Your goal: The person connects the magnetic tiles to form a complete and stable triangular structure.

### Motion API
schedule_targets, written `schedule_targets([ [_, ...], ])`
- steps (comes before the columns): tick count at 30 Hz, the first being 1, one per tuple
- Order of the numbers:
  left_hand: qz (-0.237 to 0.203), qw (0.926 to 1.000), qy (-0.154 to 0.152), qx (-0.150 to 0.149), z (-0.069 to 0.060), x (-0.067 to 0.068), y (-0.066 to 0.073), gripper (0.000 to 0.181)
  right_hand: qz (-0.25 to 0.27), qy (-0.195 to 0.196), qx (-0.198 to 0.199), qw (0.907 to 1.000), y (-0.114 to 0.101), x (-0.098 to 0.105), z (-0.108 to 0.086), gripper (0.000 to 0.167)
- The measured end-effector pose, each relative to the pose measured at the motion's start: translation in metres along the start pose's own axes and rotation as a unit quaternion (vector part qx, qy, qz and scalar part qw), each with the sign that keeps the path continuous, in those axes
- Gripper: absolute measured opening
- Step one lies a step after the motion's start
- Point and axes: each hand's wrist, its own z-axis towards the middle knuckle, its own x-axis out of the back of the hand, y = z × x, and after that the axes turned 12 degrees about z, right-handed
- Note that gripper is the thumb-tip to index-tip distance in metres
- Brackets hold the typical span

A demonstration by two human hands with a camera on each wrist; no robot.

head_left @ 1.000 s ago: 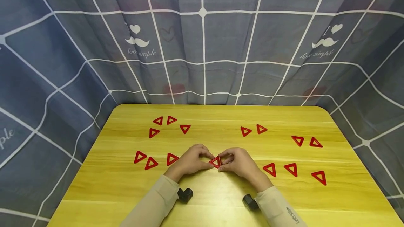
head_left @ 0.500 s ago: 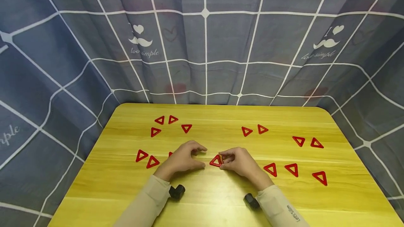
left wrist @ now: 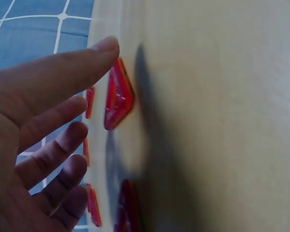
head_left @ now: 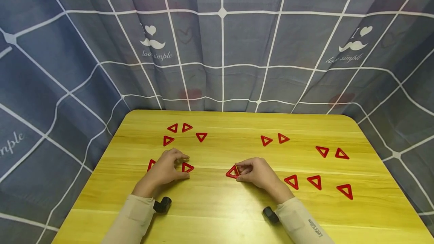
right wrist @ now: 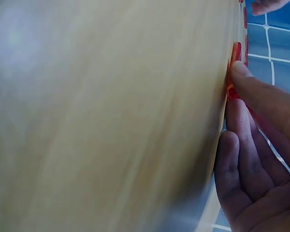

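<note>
Right hand pinches red triangle at desk middle, its right side hidden, left hand fingers spread around loose triangle nearer left edge, contact unclear, another triangle partly covered.

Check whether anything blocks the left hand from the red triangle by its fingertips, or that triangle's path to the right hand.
Nothing visible does. In the head view the red triangle shows at the gap of the left hand, and only bare tabletop lies between it and the middle triangle at the right hand.
</note>
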Motion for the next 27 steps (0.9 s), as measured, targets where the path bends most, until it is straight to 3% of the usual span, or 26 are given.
schedule_targets([
  [13,0.016,0.9998,-0.006,-0.004,-0.0017,-0.0052,-0.0071,0.044,0.0,0.006,0.0,1.0,0.0011,-0.0002,0.0001,0.044],
  [27,-0.013,0.9996,-0.015,0.018,0.0028,-0.0082,-0.0053,0.039,0.0,0.014,0.0,0.9999,0.001,-0.0011,-0.0003,0.044],
])
